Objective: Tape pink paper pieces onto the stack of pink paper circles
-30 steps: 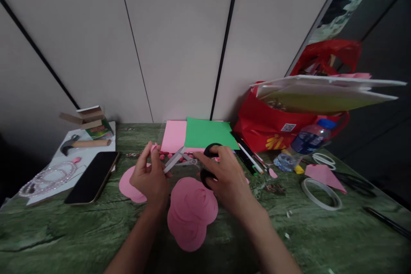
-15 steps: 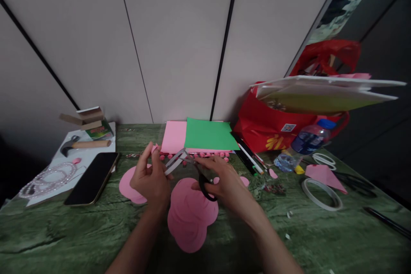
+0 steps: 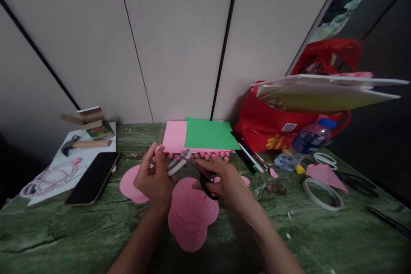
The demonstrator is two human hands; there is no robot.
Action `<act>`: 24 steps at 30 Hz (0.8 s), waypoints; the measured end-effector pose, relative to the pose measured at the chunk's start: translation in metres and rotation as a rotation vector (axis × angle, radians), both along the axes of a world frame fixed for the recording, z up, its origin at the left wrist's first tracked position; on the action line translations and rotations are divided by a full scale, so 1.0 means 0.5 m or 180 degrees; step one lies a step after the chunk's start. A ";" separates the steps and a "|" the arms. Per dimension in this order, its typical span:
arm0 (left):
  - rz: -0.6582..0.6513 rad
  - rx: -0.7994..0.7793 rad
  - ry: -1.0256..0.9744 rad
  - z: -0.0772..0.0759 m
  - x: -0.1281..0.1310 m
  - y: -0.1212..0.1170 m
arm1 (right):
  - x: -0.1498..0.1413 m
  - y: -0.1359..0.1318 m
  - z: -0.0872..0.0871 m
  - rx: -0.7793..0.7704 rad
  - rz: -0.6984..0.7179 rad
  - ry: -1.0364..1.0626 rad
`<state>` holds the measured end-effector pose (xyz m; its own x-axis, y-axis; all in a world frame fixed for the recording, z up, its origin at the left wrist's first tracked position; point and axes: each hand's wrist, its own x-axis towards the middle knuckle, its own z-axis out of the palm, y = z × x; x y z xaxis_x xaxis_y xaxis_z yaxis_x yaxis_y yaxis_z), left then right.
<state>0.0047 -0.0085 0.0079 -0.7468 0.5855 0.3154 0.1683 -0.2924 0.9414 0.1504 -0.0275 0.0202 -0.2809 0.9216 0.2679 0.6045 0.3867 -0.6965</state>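
Paper piece (image 3: 158, 149), likely light, easily crushed and best held by its edge, is pinched in the left hand (image 3: 154, 182) beyond the central discs (image 3: 192, 222), the right hand (image 3: 226, 180) gripping scissors (image 3: 203, 181).

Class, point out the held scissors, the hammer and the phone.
Held scissors (image 3: 203, 185): head view, on the black finger loop.
Hammer (image 3: 91, 143): head view, on the wooden handle.
Phone (image 3: 92, 178): head view, on the dark screen.

Hammer (image 3: 91, 143) on white sheet (image 3: 90, 154); phone (image 3: 93, 178) overlapping sheet's edge; bottle (image 3: 307, 140) before red bag (image 3: 255, 120).
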 end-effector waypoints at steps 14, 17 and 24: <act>0.0002 -0.0096 0.0235 -0.007 0.000 0.003 | 0.017 0.014 -0.004 0.0168 -0.0166 -0.0145; 0.0000 -0.0099 0.0608 -0.019 -0.011 0.009 | 0.046 0.024 -0.006 0.0176 -0.0720 -0.0512; 0.0065 0.0152 0.2548 -0.061 -0.057 0.047 | 0.142 0.051 -0.035 -0.0819 -0.1186 -0.2192</act>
